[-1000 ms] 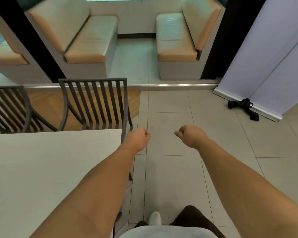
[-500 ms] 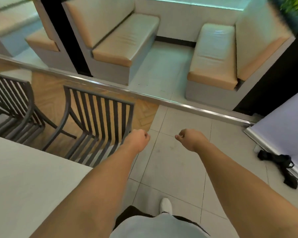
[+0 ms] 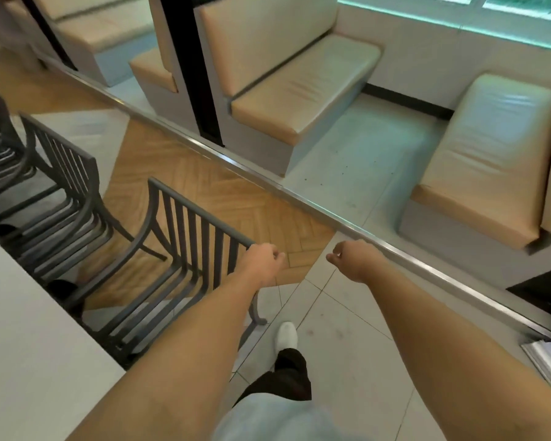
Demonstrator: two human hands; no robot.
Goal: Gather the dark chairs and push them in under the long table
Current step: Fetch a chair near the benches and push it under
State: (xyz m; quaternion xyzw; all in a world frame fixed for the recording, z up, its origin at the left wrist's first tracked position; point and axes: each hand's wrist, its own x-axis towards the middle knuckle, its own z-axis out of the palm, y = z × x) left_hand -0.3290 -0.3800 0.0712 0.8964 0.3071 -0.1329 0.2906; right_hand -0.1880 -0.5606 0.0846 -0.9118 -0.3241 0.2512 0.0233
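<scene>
Gripping the right end of the near chair's (image 3: 185, 246) top rail, the left hand (image 3: 261, 261) curls over it; the right hand (image 3: 352, 257) hangs loosely curled, holding nothing. A second chair (image 3: 54, 173) stands farther left. Both seats sit tucked against the counter (image 3: 29, 345) edge.

Chairs (image 3: 185, 249) beside table (image 3: 23, 338); benches (image 3: 299, 100) beyond.

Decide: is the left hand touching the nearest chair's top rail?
Touching. The head view shows the left hand on the corner of the nearest chair's top rail, with no gap visible.
</scene>
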